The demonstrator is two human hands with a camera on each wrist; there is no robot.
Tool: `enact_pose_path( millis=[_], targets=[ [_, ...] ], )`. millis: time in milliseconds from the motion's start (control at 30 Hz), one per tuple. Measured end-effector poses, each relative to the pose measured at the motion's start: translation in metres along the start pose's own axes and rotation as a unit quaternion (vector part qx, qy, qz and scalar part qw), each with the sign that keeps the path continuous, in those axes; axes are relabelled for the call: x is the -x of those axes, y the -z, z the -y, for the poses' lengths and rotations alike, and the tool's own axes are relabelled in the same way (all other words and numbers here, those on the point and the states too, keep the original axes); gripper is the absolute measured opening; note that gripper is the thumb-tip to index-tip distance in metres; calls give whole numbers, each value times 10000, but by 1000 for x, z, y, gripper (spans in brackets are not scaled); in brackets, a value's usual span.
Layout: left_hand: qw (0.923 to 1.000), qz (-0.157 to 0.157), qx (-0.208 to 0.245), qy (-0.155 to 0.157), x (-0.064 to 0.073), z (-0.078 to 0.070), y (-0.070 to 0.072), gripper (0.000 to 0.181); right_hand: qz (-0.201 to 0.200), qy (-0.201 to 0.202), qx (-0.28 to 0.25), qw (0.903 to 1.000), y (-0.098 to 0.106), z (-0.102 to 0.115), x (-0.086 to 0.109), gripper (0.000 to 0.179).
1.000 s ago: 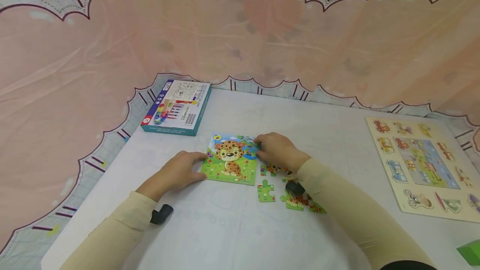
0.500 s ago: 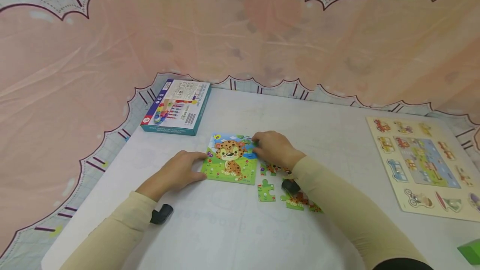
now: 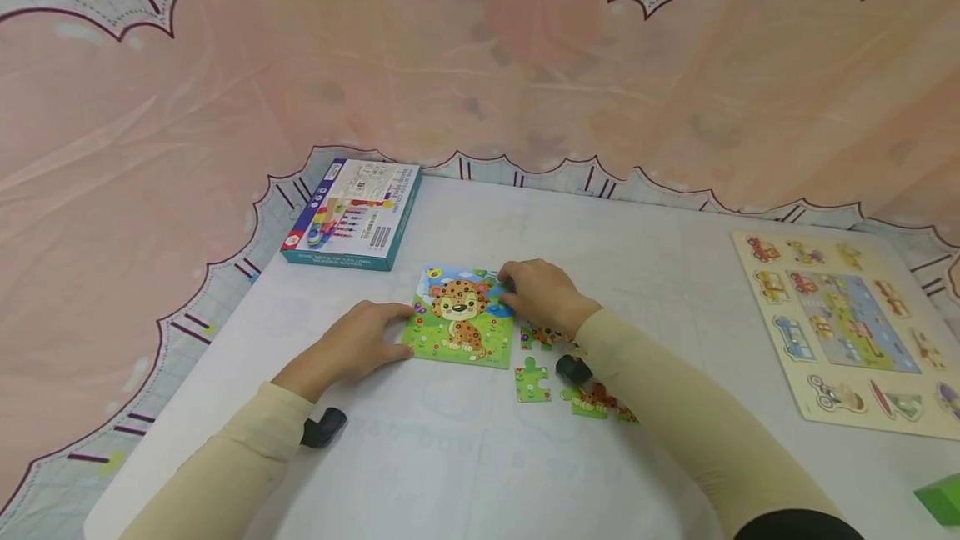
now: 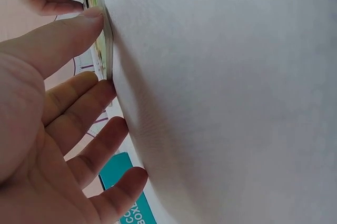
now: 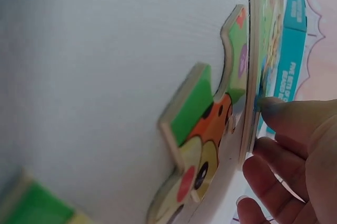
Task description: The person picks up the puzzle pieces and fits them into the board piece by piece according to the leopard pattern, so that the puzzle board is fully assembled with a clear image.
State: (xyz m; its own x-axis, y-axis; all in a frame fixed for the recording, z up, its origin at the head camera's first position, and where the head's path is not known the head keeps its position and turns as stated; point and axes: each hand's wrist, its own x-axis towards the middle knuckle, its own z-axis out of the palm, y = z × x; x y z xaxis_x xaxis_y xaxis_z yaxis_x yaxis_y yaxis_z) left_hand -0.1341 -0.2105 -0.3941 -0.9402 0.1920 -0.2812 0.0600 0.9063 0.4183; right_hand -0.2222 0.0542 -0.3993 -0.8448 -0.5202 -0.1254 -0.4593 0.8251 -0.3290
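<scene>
A jigsaw puzzle (image 3: 459,338) with a leopard cub on green grass lies in the middle of the white table. My left hand (image 3: 358,347) rests along its left side. In the left wrist view the thumb (image 4: 79,37) lies on the puzzle's rim, while the other fingers stretch loosely along the edge and table. At the far right corner, my right hand (image 3: 546,294) pinches a bluish puzzle piece (image 5: 257,102), its thumb on top and fingers curled at the puzzle's edge. The fingers hide most of that piece. Several loose puzzle pieces (image 3: 532,382) lie below the right forearm.
A flat teal-edged box (image 3: 356,215) lies at the back left. On the right is a wooden picture board (image 3: 847,332) with vehicle shapes, and a green block (image 3: 939,500) sits at the near right edge. A patterned pink curtain (image 3: 480,82) hangs behind the table.
My right hand has shifted slightly left and away from me at the puzzle's far right corner, and its forearm has followed. The left hand and the puzzle have stayed in place.
</scene>
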Motion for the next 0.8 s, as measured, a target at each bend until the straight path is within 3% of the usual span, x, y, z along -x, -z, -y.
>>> enact_pose_path(
  millis=[800],
  targets=[
    [10000,-5,11,-14,-1,0,-1,61,91,-205,-9,9997,1,5,-3,37]
  ],
)
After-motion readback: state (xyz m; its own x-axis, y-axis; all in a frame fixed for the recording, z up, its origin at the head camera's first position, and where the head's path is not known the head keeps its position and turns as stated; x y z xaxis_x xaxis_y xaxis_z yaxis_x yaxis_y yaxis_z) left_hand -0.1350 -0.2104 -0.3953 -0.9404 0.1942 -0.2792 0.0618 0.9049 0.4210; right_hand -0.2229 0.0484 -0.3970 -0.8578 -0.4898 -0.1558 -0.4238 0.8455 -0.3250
